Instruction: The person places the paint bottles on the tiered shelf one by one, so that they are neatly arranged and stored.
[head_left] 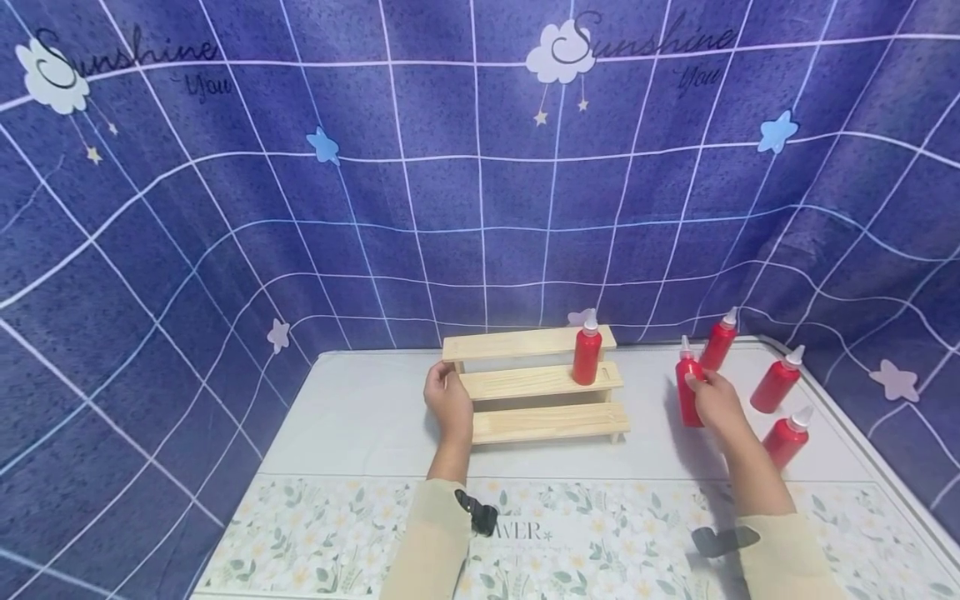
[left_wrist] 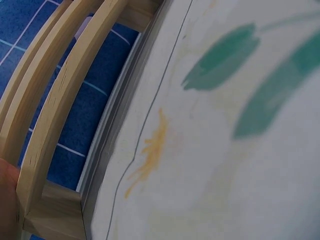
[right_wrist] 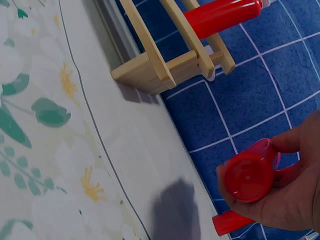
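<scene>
A three-tier wooden rack (head_left: 542, 382) stands on the white table. My left hand (head_left: 450, 404) holds the rack's left end; in the left wrist view only a bit of finger (left_wrist: 8, 192) shows against the wood. With my right hand (head_left: 718, 404) I grip a red squeeze bottle (head_left: 687, 392) with a clear nozzle cap, raised off the table right of the rack. Its round red base (right_wrist: 248, 177) faces the right wrist camera. Another red squeeze bottle (head_left: 587, 357) stands upright on the middle tier, near the right end.
To the right on the table are three more red bottles: one at the back (head_left: 720, 342), one farther right (head_left: 777, 383) and one in front (head_left: 786, 440), partly behind my right forearm. A flower-printed mat (head_left: 585, 533) covers the near side. A blue gridded curtain (head_left: 480, 192) hangs behind.
</scene>
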